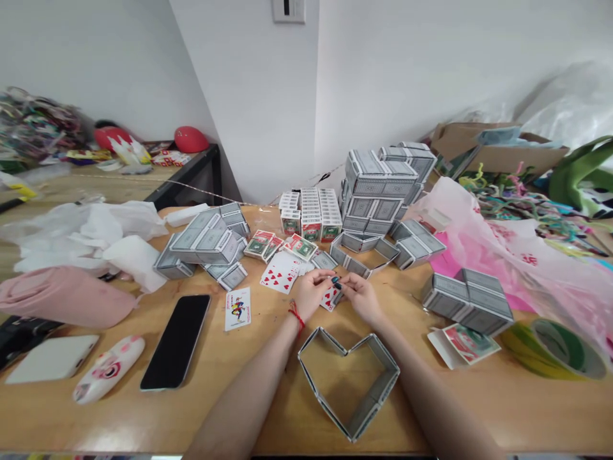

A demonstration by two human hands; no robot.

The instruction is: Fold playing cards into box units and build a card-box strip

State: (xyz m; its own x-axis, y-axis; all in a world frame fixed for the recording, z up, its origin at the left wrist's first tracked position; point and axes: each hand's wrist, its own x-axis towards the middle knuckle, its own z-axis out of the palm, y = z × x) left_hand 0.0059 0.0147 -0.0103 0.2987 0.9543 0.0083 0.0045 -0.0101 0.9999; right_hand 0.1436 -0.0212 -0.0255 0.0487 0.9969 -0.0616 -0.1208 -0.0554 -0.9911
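Observation:
My left hand [313,292] and my right hand [360,295] meet near the table's middle, fingers pinched on a playing card [328,299] with red hearts. Fingers cover part of the card's top edge. Below my wrists stands a heart-shaped ring [313,382] made of joined cards. Just beyond my left hand lie several loose heart cards [280,271], face up. A joker card [238,309] rests to their left. Behind my right hand is an angular card frame [357,263], open in the middle.
Grey card blocks stand in stacks at the back [378,185] and left [204,239], with another block [467,300] at right. Boxed decks [311,214] fill the back centre. A phone [176,342] and a pink-white case [109,369] lie left; a tape roll [555,348] sits right.

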